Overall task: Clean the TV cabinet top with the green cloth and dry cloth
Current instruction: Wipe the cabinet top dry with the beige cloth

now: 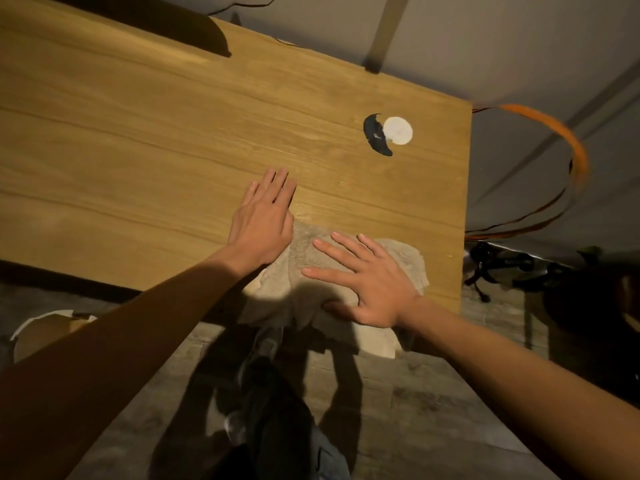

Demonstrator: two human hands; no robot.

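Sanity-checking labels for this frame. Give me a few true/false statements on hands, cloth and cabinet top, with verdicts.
1. The right hand lies flat, fingers spread, on the beige cloth. True.
2. The left hand grips a spray bottle. False: it holds nothing and rests open on the wooden cabinet top, at the cloth's edge.
3. The cloth lies wholly on the top. False: part of it hangs over the near edge.
4. A white round disc sits beside a dark cable hole near the right end. True.
5. A green cloth lies next to the disc. False: no green cloth is visible.
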